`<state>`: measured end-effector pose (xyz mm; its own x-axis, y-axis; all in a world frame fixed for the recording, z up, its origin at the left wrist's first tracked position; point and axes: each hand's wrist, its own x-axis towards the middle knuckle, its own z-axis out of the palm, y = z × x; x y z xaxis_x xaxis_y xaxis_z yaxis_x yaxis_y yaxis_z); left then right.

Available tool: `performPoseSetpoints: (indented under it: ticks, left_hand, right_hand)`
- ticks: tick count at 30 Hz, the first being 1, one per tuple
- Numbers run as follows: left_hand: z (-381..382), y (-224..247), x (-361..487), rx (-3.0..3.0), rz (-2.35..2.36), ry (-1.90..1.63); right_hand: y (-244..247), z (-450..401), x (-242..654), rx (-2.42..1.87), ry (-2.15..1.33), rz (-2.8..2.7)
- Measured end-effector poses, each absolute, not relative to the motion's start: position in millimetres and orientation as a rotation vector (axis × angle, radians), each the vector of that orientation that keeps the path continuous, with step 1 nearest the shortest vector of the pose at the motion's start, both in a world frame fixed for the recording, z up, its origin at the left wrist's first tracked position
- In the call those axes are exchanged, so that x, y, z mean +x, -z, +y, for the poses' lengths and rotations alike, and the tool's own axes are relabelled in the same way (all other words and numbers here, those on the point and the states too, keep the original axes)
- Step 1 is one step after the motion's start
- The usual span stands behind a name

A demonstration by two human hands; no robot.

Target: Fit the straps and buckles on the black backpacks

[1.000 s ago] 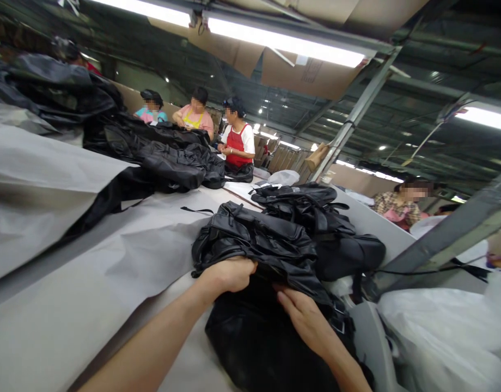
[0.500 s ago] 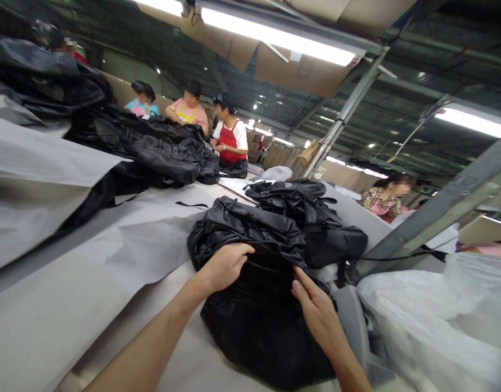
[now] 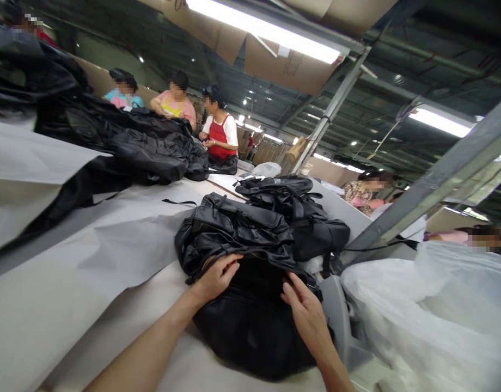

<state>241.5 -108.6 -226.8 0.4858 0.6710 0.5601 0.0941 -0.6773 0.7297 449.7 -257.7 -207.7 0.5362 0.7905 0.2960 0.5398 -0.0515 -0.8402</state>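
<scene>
A black bag [image 3: 250,332] with a soft, shiny surface lies on the table in front of me, its mouth gaping toward the middle. My left hand [image 3: 218,279] is closed on the left side of the opening, thumb and fingers pressed together at the rim. On the right side, my right hand [image 3: 305,305] grips the edge of the mouth, its fingertips partly hidden by the fabric. The inside of the bag is too dark to make out. Pockets and folds show on the bag's far part.
More black bags [image 3: 319,234] lie just behind, and a long heap of them [image 3: 152,147] is at the left. Grey sheets [image 3: 111,245] cover the left tabletop. White plastic [image 3: 430,310] bulges at right beside a slanted metal post [image 3: 430,185]. Several co-workers stand farther back.
The view has swung slightly to the right, so the scene sits farther left. Both hands stay at the bag's mouth, with the left fingers a little lower along the rim.
</scene>
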Motion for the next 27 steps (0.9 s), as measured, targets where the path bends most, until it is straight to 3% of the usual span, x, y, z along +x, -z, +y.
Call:
performPoseSetpoints:
  ticks: [4, 17, 24, 27]
  left_hand:
    - [-110, 211, 235, 1.781, 0.526, -1.291]
    - [-115, 212, 228, 1.780, 0.527, -1.418]
    - [-115, 216, 228, 1.836, 0.511, -1.416]
    - [-117, 219, 229, 1.865, 0.465, -1.428]
  right_hand:
    - [201, -254, 446, -1.744, -0.382, -1.078]
    - [232, -295, 441, -1.852, -0.348, -1.382]
    - [267, -330, 424, -1.661, 0.047, -1.934]
    - [285, -328, 410, -1.690, 0.291, -1.907]
